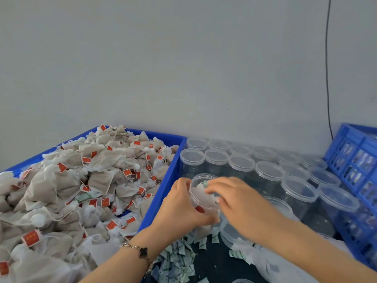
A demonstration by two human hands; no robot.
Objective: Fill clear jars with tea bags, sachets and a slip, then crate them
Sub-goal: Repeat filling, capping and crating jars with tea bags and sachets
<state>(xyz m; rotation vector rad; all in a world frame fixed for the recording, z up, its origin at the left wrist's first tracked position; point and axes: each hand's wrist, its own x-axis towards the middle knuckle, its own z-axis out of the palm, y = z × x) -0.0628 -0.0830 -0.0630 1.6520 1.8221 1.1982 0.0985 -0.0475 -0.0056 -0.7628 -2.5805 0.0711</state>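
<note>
Open jar (pixel 201 194) held tilted between both hands, over the desk's sachets (pixel 179 256).

Left: blue tray (pixel 167 182) heaped with tea bags (pixel 81 180) bearing red tags. Left hand (pixel 181 207) grasps the jar from the left, fingers curled round its wall, bracelet (pixel 140 252) on the wrist. Jar mouth faces the camera; a tea bag and a green-printed sachet show inside. Right hand (pixel 238 199) is at the mouth, fingers bent over the rim onto the contents; whether they pinch anything cannot be told. Behind: rows of lidded jars (pixel 269 170). Far right: blue crate (pixel 355 160).
</note>
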